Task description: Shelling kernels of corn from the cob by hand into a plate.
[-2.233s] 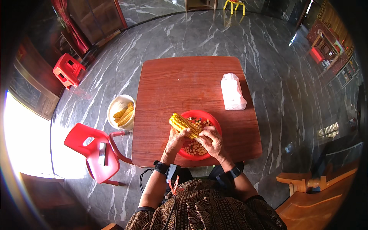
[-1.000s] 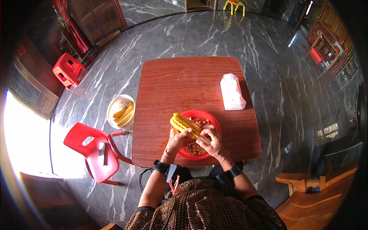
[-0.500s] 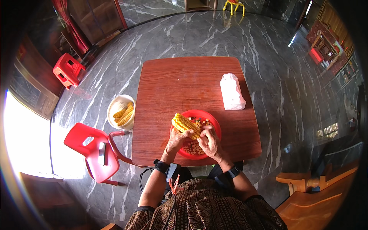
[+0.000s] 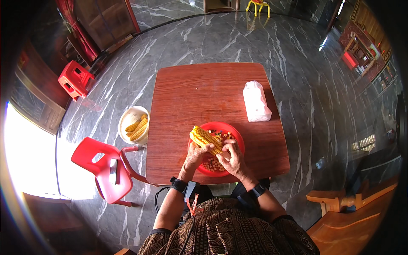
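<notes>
A yellow corn cob (image 4: 204, 137) slants over a round red basin (image 4: 241, 138) on the near side of the table. My left hand (image 4: 195, 156) is closed round the cob from its left side, with the thumb along it. At the cob's lower right end, my right hand (image 4: 233, 158) has bent fingers pressed against it. Loose kernels (image 4: 211, 165) and some darker bits lie in the basin below. The fingers partly hide the lower end of the cob.
The basin stands on a reddish-brown wooden table (image 4: 187, 93). A white wrapped packet (image 4: 256, 102) lies at its right. Left of the table are a white bucket (image 4: 123, 123) with several corn cobs (image 4: 138, 127), a red chair (image 4: 112, 187) and a red stool (image 4: 75, 80).
My right hand's fingers have shifted slightly at the cob's lower end. The left hand and the cob stay almost in place.
</notes>
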The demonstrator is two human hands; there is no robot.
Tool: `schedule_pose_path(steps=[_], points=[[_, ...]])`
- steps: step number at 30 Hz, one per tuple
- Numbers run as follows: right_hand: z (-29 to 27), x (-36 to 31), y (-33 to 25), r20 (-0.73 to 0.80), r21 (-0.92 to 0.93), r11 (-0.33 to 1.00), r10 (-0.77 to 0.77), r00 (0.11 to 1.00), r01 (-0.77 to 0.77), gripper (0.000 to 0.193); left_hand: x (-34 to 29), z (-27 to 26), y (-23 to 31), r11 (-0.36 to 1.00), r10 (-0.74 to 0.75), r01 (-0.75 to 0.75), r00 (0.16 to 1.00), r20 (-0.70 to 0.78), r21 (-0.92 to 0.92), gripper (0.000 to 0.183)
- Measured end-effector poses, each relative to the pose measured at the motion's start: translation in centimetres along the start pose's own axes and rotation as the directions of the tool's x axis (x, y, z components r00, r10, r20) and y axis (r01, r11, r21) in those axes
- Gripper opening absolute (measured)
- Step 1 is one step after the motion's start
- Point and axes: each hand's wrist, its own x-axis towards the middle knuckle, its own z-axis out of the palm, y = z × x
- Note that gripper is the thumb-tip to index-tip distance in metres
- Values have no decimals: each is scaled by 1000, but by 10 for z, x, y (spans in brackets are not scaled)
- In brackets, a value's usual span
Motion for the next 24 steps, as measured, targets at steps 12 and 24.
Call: schedule_pose_path(steps=[12,24], points=[[-5,-1,3,-52,96,993,76,996,-70,18,2,-5,-3,996,-7,10,1000,-26,84,54],[4,1,8,-37,5,1000,29,999,-29,25,4,-9,-8,993,31,-31,1000,-2,111,52]])
